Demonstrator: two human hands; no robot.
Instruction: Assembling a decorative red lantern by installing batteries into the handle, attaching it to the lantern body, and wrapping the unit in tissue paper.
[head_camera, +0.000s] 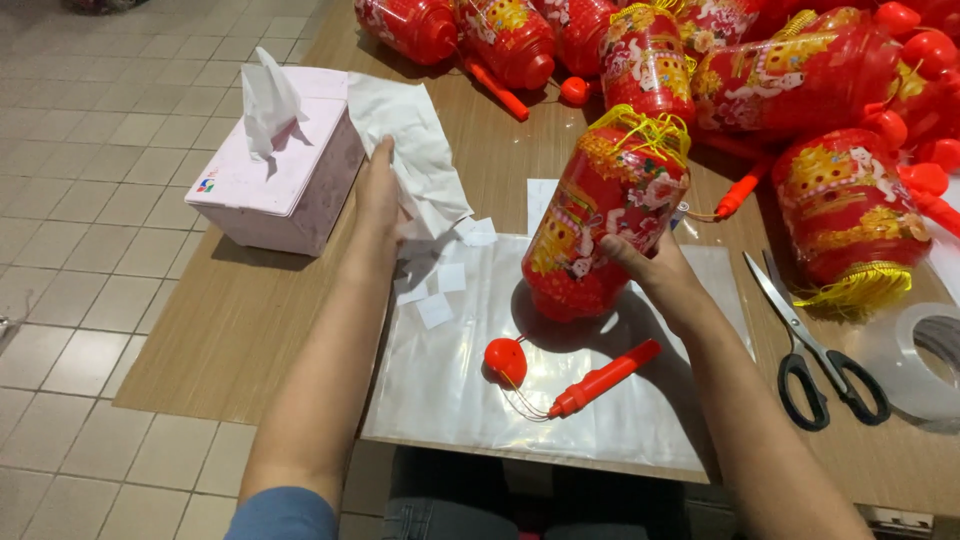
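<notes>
Lantern: we see a red lantern (605, 215) with gold and white print and a yellow tassel cord, held tilted above a clear plastic sheet (470, 390) on the wooden table (230, 330).
Right hand (650, 265): clamped on the lantern's lower side.
Left hand (378, 195): fingers together, flat on white paper (415, 150), just beside a pink tissue box (285, 170).
On the sheet: a red handle stick (605, 378) wired to a red round piece (505, 360).
Right of us: scissors (815, 345), a tape roll (925, 360).
Far edge: more red lanterns (790, 80).
</notes>
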